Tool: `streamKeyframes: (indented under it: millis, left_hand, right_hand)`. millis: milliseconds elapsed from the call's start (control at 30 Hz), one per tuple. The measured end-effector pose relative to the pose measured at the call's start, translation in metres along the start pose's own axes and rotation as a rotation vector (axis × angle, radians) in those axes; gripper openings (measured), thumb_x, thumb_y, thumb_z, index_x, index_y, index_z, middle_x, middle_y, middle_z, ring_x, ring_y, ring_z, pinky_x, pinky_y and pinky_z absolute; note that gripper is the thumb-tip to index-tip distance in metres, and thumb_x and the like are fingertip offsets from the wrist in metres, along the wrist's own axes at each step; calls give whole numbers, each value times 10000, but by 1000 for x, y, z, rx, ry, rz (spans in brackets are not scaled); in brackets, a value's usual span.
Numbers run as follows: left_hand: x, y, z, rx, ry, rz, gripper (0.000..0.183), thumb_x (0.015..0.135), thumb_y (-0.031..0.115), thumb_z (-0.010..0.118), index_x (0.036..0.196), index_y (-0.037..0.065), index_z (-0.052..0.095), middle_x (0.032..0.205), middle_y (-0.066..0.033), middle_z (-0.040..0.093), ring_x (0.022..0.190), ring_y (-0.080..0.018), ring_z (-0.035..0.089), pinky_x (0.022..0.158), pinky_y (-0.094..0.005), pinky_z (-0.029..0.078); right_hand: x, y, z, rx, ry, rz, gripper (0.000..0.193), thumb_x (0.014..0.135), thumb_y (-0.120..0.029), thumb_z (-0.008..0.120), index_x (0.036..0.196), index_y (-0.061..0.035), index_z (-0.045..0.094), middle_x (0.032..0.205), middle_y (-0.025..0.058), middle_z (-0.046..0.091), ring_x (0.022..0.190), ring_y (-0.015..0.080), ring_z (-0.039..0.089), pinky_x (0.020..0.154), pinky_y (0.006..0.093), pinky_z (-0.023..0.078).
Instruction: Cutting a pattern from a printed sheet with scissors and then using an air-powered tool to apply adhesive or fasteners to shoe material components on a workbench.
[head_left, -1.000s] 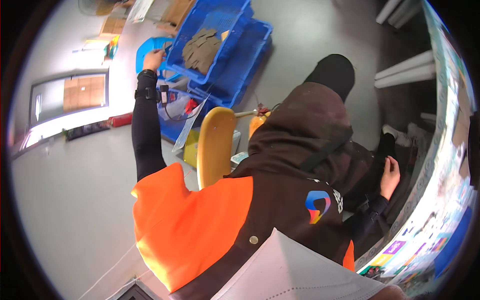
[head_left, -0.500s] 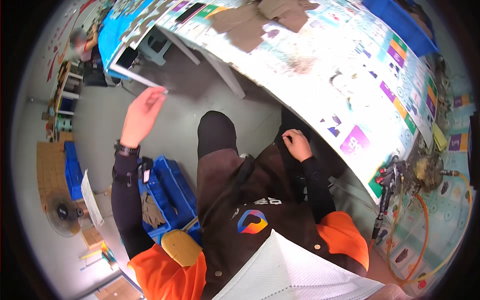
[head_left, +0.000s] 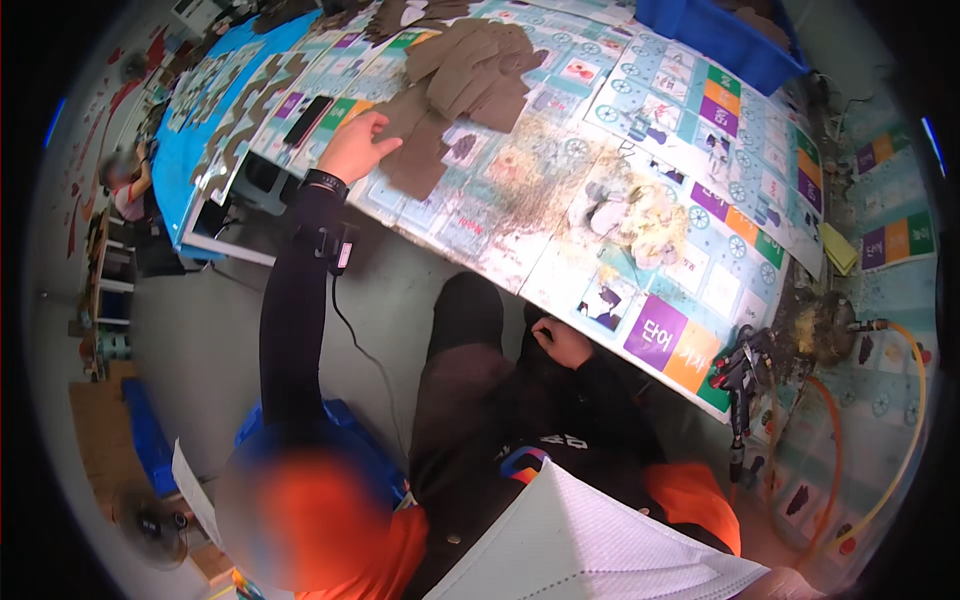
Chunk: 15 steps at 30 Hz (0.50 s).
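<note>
Left hand [head_left: 355,145] reaching up onto desk [head_left: 560,215], fingers spread flat, pressing on brown cut pieces [head_left: 425,140]; larger brown pile [head_left: 480,65] lying just beyond, right of fingertips. Right hand [head_left: 562,342] resting loosely curled at desk's near edge, holding nothing visible.

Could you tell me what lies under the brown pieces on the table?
Under the brown pieces lies a printed colourful sheet, beside the left hand. What it shows beneath them is hidden.
</note>
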<state>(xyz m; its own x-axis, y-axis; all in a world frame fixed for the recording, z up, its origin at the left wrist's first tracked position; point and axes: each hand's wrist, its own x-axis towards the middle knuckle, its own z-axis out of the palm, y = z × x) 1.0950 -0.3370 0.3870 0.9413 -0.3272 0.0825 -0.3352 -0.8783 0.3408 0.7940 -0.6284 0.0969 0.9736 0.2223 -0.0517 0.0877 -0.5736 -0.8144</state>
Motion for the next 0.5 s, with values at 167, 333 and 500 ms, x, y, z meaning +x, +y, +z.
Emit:
streamKeyframes:
  millis: [167, 333, 500]
  left_hand:
    - [54, 3, 10, 110, -134, 461, 586, 754, 171, 776, 1281, 50, 550, 1329, -141, 554, 1212, -323, 541, 1022, -395, 437]
    - [83, -20, 7, 127, -292, 503, 677, 653, 148, 822, 1257, 33, 536, 1289, -179, 547, 1227, -366, 508, 1053, -412, 413]
    - [94, 0, 10, 148, -330, 498, 643, 616, 137, 862, 1174, 40, 556, 1084, -125, 567, 1075, -331, 554, 937, -410, 456]
  right_hand:
    - [-19, 15, -2, -189, 202, 31, 206, 870, -283, 629, 951, -98, 670, 901, 109, 670, 966, 304, 612, 876, 454, 449]
    - [-27, -33, -27, -135, 20, 213, 203, 900, -233, 607, 1029, -92, 673, 939, 156, 686, 879, 350, 661, 769, 437, 518]
    - [-37, -100, -42, -192, -21, 300, 206, 899, -228, 593, 1030, -84, 661, 964, 153, 683, 915, 366, 649, 807, 457, 516]
